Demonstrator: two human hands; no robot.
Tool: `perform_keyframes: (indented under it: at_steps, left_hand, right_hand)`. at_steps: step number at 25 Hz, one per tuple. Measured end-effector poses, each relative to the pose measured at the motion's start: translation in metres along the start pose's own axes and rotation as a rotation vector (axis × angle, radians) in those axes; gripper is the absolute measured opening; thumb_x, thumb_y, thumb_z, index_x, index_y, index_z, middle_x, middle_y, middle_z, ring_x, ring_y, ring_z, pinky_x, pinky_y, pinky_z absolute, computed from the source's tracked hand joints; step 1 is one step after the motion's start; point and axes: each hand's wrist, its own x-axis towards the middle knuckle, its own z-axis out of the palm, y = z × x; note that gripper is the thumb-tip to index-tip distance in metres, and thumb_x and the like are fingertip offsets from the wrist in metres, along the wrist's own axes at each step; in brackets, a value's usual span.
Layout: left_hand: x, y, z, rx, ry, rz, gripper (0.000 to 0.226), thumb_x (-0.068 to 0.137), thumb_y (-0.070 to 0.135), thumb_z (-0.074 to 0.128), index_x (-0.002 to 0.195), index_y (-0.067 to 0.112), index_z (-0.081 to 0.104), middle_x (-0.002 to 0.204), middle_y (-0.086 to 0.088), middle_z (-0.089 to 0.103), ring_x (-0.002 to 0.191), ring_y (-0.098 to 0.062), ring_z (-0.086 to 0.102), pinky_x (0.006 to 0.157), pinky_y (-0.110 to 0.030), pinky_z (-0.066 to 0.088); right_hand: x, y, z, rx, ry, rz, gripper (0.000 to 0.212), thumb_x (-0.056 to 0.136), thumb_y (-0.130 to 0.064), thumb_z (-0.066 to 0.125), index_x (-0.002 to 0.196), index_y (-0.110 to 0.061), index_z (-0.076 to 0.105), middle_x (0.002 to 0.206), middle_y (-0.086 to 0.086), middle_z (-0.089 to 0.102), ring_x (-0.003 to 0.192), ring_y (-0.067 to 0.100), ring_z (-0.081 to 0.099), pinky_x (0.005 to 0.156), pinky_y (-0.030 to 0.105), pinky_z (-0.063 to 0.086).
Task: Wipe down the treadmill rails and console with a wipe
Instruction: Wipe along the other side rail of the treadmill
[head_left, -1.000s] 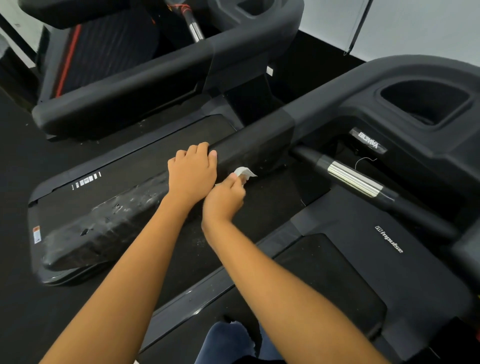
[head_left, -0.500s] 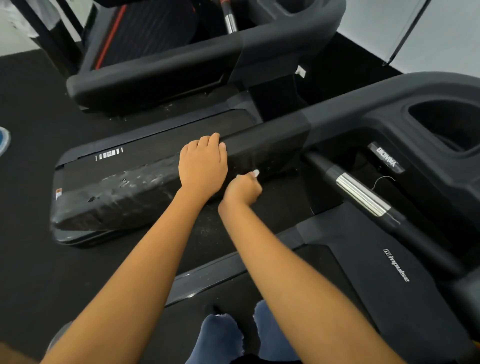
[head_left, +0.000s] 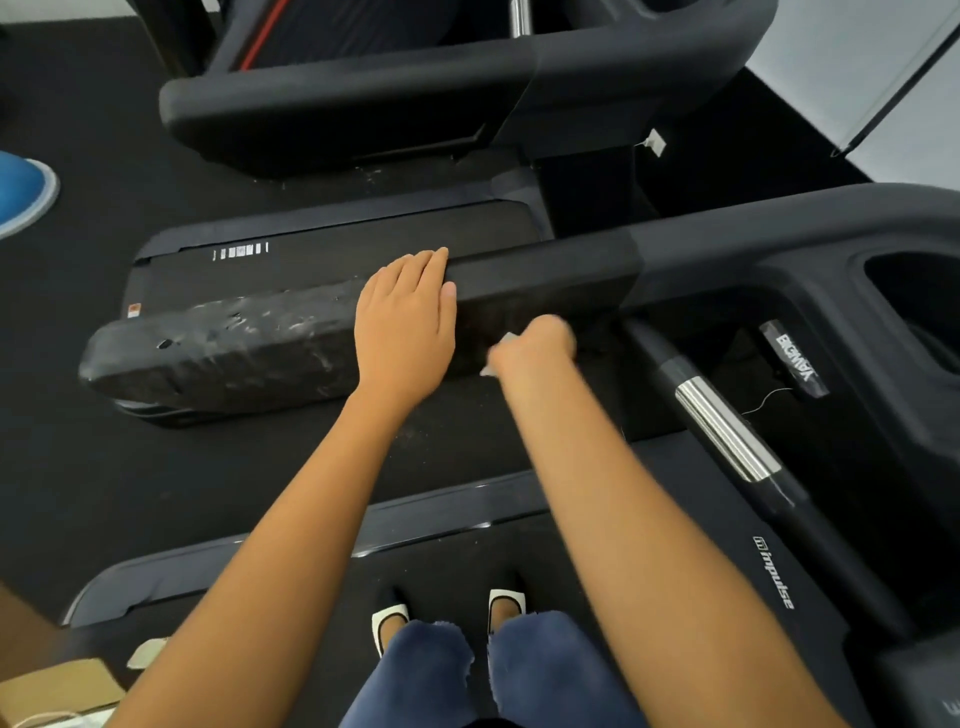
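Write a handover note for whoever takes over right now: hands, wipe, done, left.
Left hand: flat and open on top of the left rail, bracing.
Right hand: fist shut on the white wipe, pressed to the rail's inner side; blurred, mid-stroke.
Done: cannot tell how much is clean; the rail's worn end looks scuffed.
Left: rest of this rail, chrome pulse grip, console, and the far rail, out of view.

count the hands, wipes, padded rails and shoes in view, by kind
hands: 2, left hand flat on the near rail, right hand closed on the wipe
wipes: 1
padded rails: 2, near, far
shoes: 2
total: 7
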Motion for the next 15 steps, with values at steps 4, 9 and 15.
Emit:
perform_keyframes:
  at_steps: [4,9,15]
  left_hand:
    - [-0.001,0.002,0.002,-0.005,0.029,-0.030,0.045,0.102,0.031,0.028,0.138,0.015,0.048,0.136,0.000,0.055,0.128,-0.019,0.046,0.108,-0.035,0.032]
    - [0.003,-0.011,-0.004,-0.026,-0.029,0.053,0.048,0.100,0.034,0.027,0.138,0.016,0.049,0.134,0.000,0.056,0.124,-0.019,0.050,0.104,-0.035,0.035]
    - [0.005,-0.019,-0.011,-0.049,-0.091,0.114,0.044,0.102,0.031,0.031,0.142,0.017,0.044,0.139,0.001,0.052,0.127,-0.019,0.046,0.106,-0.036,0.033]
  right_hand:
    - [0.011,-0.021,-0.004,-0.064,0.047,-0.168,0.011,0.090,-0.010,0.051,0.089,0.001,0.050,0.112,0.017,0.060,0.108,0.029,0.060,0.076,0.031,0.049]
    - [-0.003,0.062,0.015,-0.047,-0.093,-0.168,0.035,0.103,-0.030,0.034,0.111,-0.005,0.057,0.097,0.013,0.063,0.084,0.024,0.063,0.076,0.037,0.052]
    - [0.027,0.027,-0.035,0.019,-0.012,-0.262,0.026,0.095,-0.006,0.055,0.070,-0.004,0.059,0.071,0.011,0.060,0.057,0.019,0.058,0.059,0.033,0.053]
